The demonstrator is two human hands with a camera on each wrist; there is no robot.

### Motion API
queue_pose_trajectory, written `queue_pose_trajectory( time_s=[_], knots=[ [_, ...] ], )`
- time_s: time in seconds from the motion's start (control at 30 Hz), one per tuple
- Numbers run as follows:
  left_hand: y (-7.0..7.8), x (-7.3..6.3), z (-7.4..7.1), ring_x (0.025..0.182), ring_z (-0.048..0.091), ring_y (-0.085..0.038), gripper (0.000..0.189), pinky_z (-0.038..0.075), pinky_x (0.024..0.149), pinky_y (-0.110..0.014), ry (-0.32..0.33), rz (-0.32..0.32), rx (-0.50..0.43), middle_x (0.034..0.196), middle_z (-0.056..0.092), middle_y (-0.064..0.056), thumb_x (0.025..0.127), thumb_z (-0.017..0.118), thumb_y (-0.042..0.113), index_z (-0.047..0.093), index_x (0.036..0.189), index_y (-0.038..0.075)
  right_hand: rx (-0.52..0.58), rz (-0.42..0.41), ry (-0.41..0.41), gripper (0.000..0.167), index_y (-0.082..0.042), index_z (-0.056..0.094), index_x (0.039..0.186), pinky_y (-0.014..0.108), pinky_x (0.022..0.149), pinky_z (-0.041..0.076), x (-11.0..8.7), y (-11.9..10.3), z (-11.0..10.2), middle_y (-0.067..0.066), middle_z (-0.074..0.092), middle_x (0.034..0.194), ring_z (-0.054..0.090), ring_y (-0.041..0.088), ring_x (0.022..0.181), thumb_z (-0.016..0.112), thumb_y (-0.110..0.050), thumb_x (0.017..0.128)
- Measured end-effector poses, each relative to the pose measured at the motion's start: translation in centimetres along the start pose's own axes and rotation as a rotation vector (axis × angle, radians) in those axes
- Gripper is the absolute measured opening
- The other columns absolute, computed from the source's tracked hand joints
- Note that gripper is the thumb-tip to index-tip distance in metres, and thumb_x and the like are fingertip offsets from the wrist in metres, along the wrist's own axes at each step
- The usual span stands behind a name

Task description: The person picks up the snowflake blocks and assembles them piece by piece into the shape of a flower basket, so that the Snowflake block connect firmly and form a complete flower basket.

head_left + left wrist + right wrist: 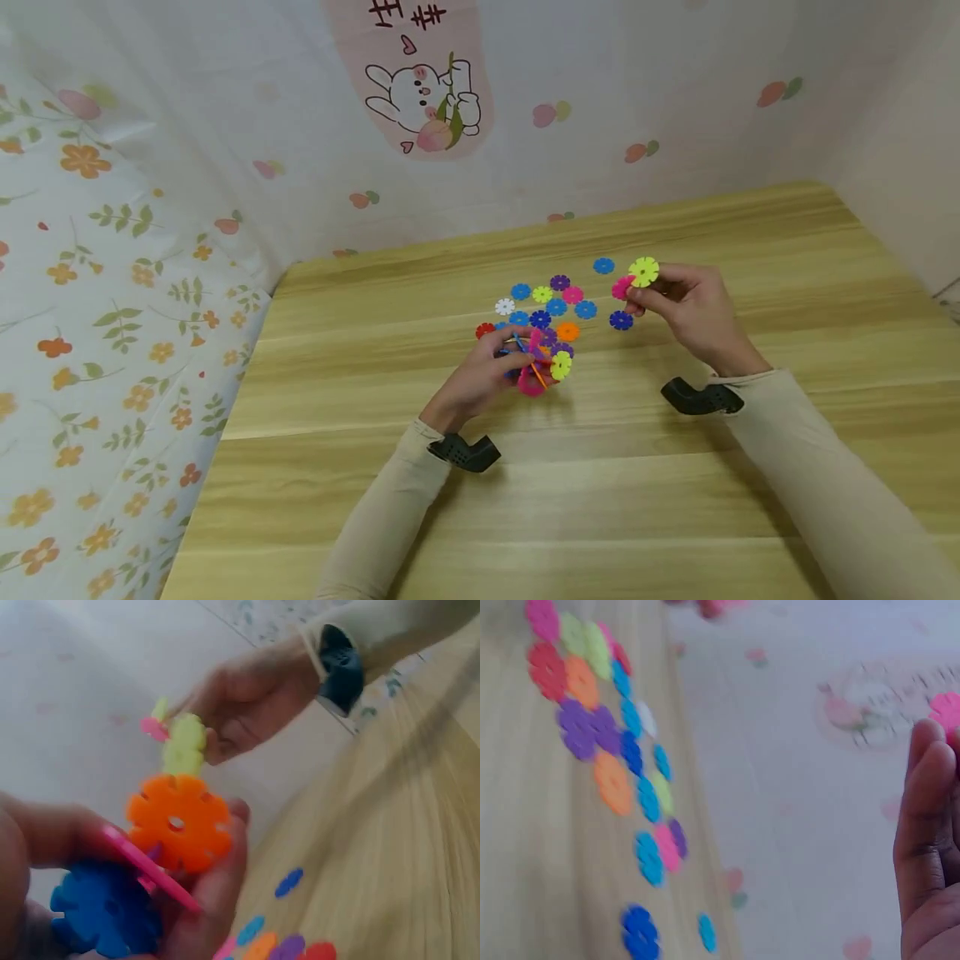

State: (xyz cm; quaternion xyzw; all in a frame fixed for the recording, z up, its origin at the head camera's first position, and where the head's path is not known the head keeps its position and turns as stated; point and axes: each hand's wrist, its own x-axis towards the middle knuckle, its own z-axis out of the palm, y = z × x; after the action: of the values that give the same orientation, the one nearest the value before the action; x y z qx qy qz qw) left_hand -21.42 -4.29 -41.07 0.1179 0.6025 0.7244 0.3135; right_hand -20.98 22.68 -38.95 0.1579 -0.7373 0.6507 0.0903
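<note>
My left hand (476, 375) grips a cluster of slotted plastic snowflake discs joined edge to edge. In the left wrist view an orange disc (180, 825), a dark blue disc (105, 909) and a pink disc (150, 866) seen edge-on belong to it. A yellow-green disc (561, 365) sits at the cluster's right side. To the right and farther back, my right hand (697, 312) pinches a pink disc (622, 288), with another yellow-green disc (644, 271) attached to it. Both hands are raised over the table, apart from each other.
Loose discs lie scattered on the wooden table (600, 500), among them a white one (505, 307), an orange one (567, 332), a dark blue one (621, 320) and a light blue one (603, 266). A printed cloth (285, 100) hangs behind the table's far edge.
</note>
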Motion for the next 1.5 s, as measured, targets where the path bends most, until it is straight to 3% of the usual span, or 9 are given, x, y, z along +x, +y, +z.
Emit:
queue_pose_trajectory(
  time_s=[0.13,0.27,0.47,0.7,0.87,1.13,1.37,1.5],
  knots=[
    [0.5,0.4,0.6,0.075,0.050,-0.015,0.035,0.045,0.063,-0.023,-0.055,0.046,-0.129,0.083,0.047,-0.005,0.095,0.047,0.003,0.041,0.129,-0.002,-0.030,0.047,-0.112,0.014,0.001,0.067,0.100,0.032,0.067,0.054,-0.3,0.7,1.4,0.016,0.066,0.084,0.064,0.029,0.071,0.063,-0.006,0.089],
    [1.1,0.9,1.5,0.074,0.050,-0.015,0.036,0.043,0.061,-0.024,-0.100,0.052,-0.099,0.085,0.047,-0.004,0.095,0.049,0.007,0.042,0.129,0.001,-0.039,0.048,-0.152,0.014,0.000,0.068,0.100,0.035,0.064,0.054,-0.9,1.0,3.0,0.015,0.066,0.084,0.062,0.029,0.070,0.063,-0.002,0.088],
    [1.3,1.0,1.9,0.089,0.051,-0.017,0.035,0.045,0.064,-0.024,-0.115,0.045,-0.083,0.106,0.045,-0.009,0.095,0.045,0.005,0.039,0.130,0.001,-0.089,-0.046,-0.196,0.017,-0.002,0.068,0.100,0.030,0.063,0.052,-1.2,0.9,3.8,0.008,0.065,0.092,0.059,0.018,0.072,0.061,0.005,0.087],
    [1.3,1.1,2.0,0.091,0.055,-0.020,0.035,0.048,0.067,-0.026,-0.115,0.051,-0.062,0.114,0.051,-0.014,0.096,0.046,0.005,0.044,0.130,0.002,-0.143,-0.125,-0.187,0.018,-0.004,0.070,0.095,0.025,0.062,0.051,-1.3,0.9,3.7,0.008,0.064,0.088,0.056,0.018,0.071,0.062,0.009,0.084],
    [1.4,1.1,2.0,0.096,0.054,-0.022,0.035,0.048,0.071,-0.028,-0.140,0.058,-0.064,0.118,0.049,-0.015,0.096,0.045,0.004,0.043,0.130,0.002,-0.131,-0.106,-0.176,0.021,-0.002,0.069,0.099,0.025,0.062,0.052,-1.5,0.7,3.5,0.006,0.065,0.092,0.058,0.017,0.071,0.062,0.010,0.083],
    [1.4,1.0,2.1,0.085,0.052,-0.019,0.037,0.044,0.061,-0.027,-0.155,0.033,-0.067,0.103,0.048,-0.010,0.096,0.048,0.006,0.040,0.132,0.002,-0.165,-0.121,-0.186,0.015,0.002,0.068,0.089,0.022,0.059,0.050,-1.8,-2.8,4.0,0.009,0.061,0.080,0.053,0.015,0.066,0.062,0.013,0.082],
    [1.4,0.9,2.2,0.070,0.049,-0.017,0.036,0.038,0.053,-0.025,-0.152,0.041,-0.066,0.092,0.046,-0.008,0.095,0.049,0.005,0.044,0.130,0.003,-0.159,-0.129,-0.190,0.011,0.001,0.068,0.088,0.023,0.063,0.051,-1.9,-2.9,3.9,0.014,0.062,0.080,0.055,0.016,0.068,0.062,0.010,0.084],
    [1.3,0.8,2.2,0.076,0.050,-0.018,0.037,0.039,0.054,-0.025,-0.151,0.029,-0.078,0.098,0.047,-0.009,0.095,0.049,0.006,0.043,0.131,0.004,-0.171,-0.105,-0.178,0.013,-0.001,0.067,0.087,0.026,0.056,0.050,-2.1,-3.0,3.8,0.008,0.062,0.078,0.056,0.022,0.064,0.062,0.011,0.083]
  ],
)
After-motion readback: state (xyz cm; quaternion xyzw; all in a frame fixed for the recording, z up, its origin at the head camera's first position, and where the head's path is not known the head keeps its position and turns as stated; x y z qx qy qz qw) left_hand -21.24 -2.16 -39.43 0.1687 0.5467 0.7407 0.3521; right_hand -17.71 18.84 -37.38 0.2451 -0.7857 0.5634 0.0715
